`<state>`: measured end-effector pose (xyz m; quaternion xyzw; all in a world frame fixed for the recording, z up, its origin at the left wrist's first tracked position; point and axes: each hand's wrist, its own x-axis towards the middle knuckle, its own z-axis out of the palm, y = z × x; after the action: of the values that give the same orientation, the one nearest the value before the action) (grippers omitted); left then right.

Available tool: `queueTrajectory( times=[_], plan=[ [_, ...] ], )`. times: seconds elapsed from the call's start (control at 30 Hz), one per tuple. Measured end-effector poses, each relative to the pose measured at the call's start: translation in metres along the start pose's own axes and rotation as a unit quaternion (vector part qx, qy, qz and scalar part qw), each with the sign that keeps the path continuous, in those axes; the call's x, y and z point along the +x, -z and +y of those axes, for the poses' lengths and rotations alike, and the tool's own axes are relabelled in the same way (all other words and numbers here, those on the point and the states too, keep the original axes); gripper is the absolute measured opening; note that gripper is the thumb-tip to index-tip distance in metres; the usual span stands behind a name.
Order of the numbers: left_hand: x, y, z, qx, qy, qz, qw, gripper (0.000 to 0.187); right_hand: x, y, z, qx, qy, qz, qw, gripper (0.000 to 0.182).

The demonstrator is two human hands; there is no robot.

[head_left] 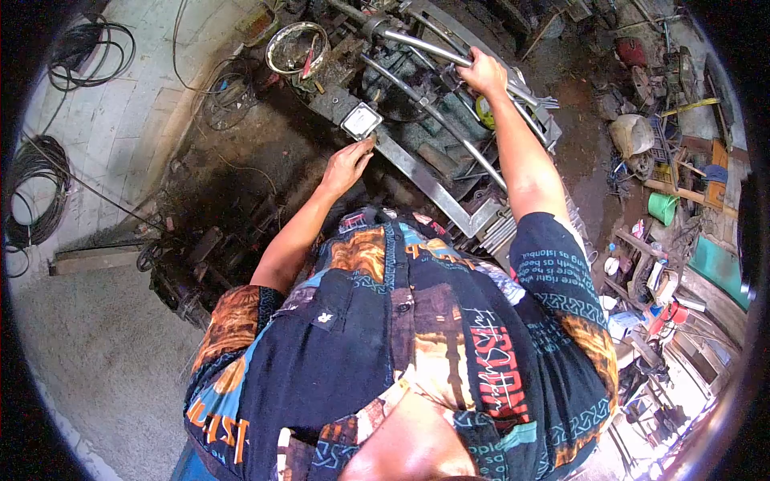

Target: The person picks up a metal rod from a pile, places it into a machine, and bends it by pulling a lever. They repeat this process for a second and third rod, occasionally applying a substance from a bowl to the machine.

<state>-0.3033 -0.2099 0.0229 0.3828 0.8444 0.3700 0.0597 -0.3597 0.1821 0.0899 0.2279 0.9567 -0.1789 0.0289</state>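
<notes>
A large, dirty metal machine with long bare rods lies in front of me. My right hand is closed around the upper metal rod, reaching over the machine's far side. My left hand is at the near edge, its fingertips pinched together just below a square white-faced plate. Whatever sits between those fingertips is too small to make out. A lower shiny rod runs between my hands. Something yellow-green shows behind my right wrist.
A round metal rim with a red-handled tool sits at the machine's left end. Coiled black cables hang at the far left. Several metal bars lie near my body. A green bucket and a white sack-like object stand among clutter at right.
</notes>
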Motion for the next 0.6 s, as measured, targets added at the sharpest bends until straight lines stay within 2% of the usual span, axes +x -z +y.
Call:
queueTrajectory(
  times=[0.17,0.23,0.3,0.37,0.47,0.6],
  plan=[
    [0.002,-0.001,0.002,0.001,0.002,0.007,1.0,0.037,0.001,-0.003,0.003,-0.006,0.006,0.01,1.0,0.045],
    [0.007,0.004,0.008,0.006,0.012,-0.025,1.0,0.041,-0.005,0.001,0.001,0.012,0.029,0.007,0.999,0.049],
    [0.012,0.011,0.016,0.001,0.01,-0.015,1.0,0.043,-0.001,0.001,0.005,-0.004,0.046,0.004,0.999,0.052],
    [0.02,0.02,0.025,-0.004,-0.011,0.008,1.0,0.045,0.003,0.006,0.005,0.011,0.054,-0.068,0.996,0.049],
    [0.028,0.031,0.027,0.011,-0.006,0.017,1.0,0.049,0.005,0.007,0.011,0.019,0.059,-0.073,0.995,0.052],
    [0.046,0.05,0.032,0.013,-0.027,0.042,0.999,0.047,0.001,0.007,0.024,0.021,0.059,-0.093,0.994,0.052]
  ],
)
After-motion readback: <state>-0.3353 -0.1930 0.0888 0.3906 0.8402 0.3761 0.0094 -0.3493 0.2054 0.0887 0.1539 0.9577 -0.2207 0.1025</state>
